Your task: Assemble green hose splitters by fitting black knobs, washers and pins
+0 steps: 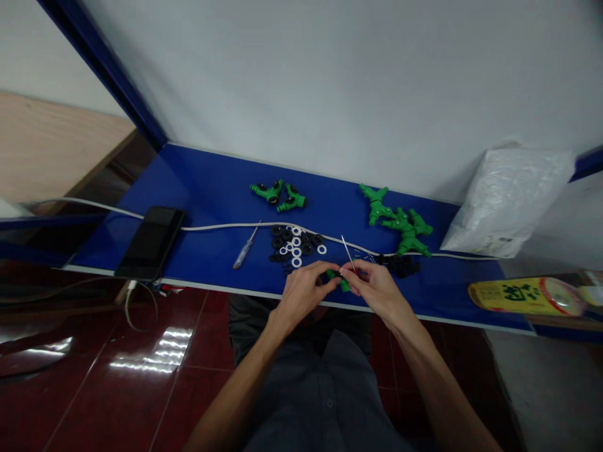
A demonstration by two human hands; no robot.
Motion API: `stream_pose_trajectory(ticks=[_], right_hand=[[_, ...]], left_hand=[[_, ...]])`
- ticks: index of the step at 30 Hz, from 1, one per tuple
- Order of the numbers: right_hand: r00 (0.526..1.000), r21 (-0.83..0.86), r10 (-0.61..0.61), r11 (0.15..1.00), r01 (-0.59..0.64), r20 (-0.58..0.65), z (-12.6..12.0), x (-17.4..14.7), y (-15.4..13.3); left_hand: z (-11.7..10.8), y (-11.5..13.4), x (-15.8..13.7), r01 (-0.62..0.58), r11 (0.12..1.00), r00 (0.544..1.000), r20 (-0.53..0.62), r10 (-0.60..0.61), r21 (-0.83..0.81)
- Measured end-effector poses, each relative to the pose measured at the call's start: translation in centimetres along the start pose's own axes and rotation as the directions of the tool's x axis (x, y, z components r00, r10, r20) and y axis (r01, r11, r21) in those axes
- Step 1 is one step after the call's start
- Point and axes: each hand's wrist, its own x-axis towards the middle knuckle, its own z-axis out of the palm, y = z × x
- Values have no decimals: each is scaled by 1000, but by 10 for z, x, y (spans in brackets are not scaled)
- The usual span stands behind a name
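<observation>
My left hand [304, 292] is closed on a green plastic hose fitting [345, 285] at the shelf's front edge, its fingers covering much of the piece. In my right hand [377, 289] is a screwdriver [347, 248] with a reddish handle, its metal shaft pointing away from me. The fingertips of both hands come close together around the fitting. Just beyond my left hand lie white ring washers [296, 252] and black rings [277, 242]. Small pins or screws [362, 256] and black parts [405, 266] are scattered beyond my right hand.
Two green fittings with black parts [273, 192] and several all-green ones [407, 231] lie farther back. A clear-handled screwdriver [245, 250], phone [153, 242] and white cable [221, 225] are leftward. A wrapped white package [509, 198] and yellow can [522, 296] are at right.
</observation>
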Motion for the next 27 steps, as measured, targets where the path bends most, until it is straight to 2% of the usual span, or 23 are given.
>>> stream_pose_trajectory(ticks=[10, 17, 27], right_hand=[[998, -74, -36, 996, 40, 56, -3, 0, 0], [993, -228, -114, 968, 107, -16, -3, 2, 6], [994, -196, -111, 974, 110, 6, -3, 7, 8]], left_hand=[[2, -1, 0, 26, 999, 1000, -9, -26, 26], [-1, 1, 0, 20, 1000, 1000, 0, -20, 24], [0, -1, 2, 6, 1000, 1000, 10, -6, 22]])
